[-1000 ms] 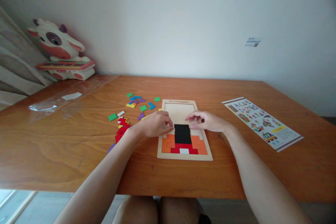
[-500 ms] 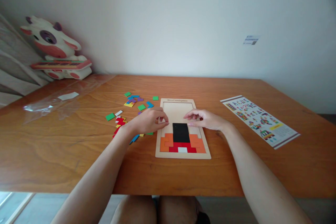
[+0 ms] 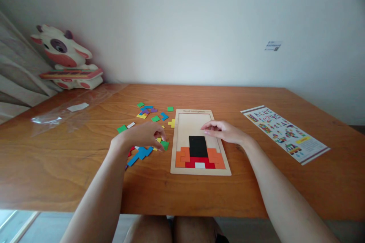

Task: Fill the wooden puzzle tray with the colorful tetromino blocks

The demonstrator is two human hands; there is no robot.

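My left hand (image 3: 144, 134) is over the loose coloured puzzle pieces, its fingers curved and apart with nothing seen between them. Just beyond its fingertips lies a green piece (image 3: 165, 145), beside a yellow one. Blue pieces (image 3: 140, 155) lie below that hand, and red ones are partly hidden by it. At the right of the wooden puzzle board (image 3: 172, 159), my right hand (image 3: 221, 131) has thumb and fingers slightly apart, near the top of a black block of pieces (image 3: 198, 146). Orange pieces (image 3: 216, 155), red pieces and a white piece (image 3: 200, 165) fill the board's near end.
A printed pattern sheet (image 3: 285, 133) lies on the wooden table (image 3: 228, 201) to the right. More loose pieces, among them a yellow one (image 3: 172, 123), lie left of the board. Clear plastic wrapping (image 3: 51, 119) and a cow toy keyboard (image 3: 71, 74) are at the far left.
My left hand has moved left from the board's edge to above the loose pieces, uncovering the yellow piece beside the board. My right hand stays nearly where it was.
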